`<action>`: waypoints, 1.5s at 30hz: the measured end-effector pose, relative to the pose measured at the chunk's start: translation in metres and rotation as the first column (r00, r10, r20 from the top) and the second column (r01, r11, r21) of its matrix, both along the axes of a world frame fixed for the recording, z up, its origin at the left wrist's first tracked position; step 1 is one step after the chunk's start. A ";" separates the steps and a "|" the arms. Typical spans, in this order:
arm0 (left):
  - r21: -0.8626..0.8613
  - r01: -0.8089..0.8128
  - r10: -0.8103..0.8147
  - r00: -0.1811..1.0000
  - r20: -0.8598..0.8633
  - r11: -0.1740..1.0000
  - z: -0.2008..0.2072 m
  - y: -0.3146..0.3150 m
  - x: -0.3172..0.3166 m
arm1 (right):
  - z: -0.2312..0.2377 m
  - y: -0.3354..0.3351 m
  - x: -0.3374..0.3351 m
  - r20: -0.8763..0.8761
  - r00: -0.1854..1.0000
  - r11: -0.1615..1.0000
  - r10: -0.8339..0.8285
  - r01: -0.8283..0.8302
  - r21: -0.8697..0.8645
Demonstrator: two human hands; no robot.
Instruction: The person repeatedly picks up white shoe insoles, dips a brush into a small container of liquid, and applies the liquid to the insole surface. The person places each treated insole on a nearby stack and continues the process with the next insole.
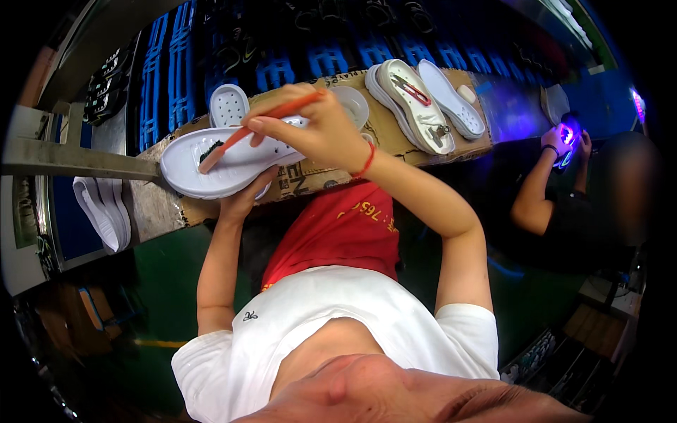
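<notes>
A white shoe sole [185,171] lies tilted over the near edge of the bench, its inner side facing up. My left hand [243,199] grips its near edge from below, the fingers mostly hidden under it. My right hand [326,132] is closed round the orange handle of a brush [288,107]. The brush head, with dark bristles, rests on or just over the sole's inner surface; I cannot tell whether it touches. A white bowl [355,106] stands just behind my right hand, partly hidden.
Cardboard [321,178] covers the bench. At right lie several white soles [450,99], one bearing a red-handled tool [415,92]. Another sole [229,102] stands behind mine. A metal bar [77,163] juts in from the left, above stacked soles [104,211]. A co-worker's hands [553,141] hold something under purple light.
</notes>
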State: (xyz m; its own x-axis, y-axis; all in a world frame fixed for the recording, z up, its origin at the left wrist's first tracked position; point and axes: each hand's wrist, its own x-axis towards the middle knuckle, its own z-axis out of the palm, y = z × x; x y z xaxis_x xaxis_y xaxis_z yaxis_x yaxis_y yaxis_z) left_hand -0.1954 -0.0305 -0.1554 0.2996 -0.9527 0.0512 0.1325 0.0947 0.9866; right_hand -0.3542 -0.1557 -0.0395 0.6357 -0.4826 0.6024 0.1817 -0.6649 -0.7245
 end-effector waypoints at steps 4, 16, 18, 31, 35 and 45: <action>-0.024 0.003 -0.007 0.988 -0.154 1.000 0.019 0.000 -0.003 | -0.006 -0.041 -0.012 -0.214 0.969 0.960 0.124 -0.063 0.274; -0.303 0.011 0.127 0.893 0.431 0.953 0.047 -0.006 -0.009 | -0.028 -0.007 -0.081 -0.296 0.934 0.931 -0.199 0.274 0.240; -0.386 0.024 0.128 0.923 0.364 0.922 0.043 -0.008 -0.008 | -0.028 0.014 -0.075 -0.218 0.964 0.837 -0.149 0.241 0.492; -0.453 0.256 -0.196 0.965 0.175 0.854 0.050 -0.026 0.011 | -0.011 0.082 -0.035 0.077 0.997 0.630 -0.031 -0.041 0.776; -0.350 0.450 -0.400 0.892 0.210 0.821 0.139 -0.078 0.015 | 0.004 0.071 -0.086 0.406 0.733 0.686 -0.546 0.112 0.719; -0.512 -0.013 0.234 0.899 0.370 0.859 0.312 -0.333 0.105 | -0.016 0.079 -0.118 0.362 0.691 0.626 -0.626 0.167 0.762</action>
State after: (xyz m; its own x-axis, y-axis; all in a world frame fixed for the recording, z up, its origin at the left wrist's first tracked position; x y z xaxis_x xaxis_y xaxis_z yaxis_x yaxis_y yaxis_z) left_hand -0.0899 -0.3633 0.1568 0.2591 -0.7250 0.6382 -0.3138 0.5617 0.7655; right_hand -0.4721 -0.0767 -0.0553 -0.0655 -0.9804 0.1858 0.5239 -0.1922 -0.8298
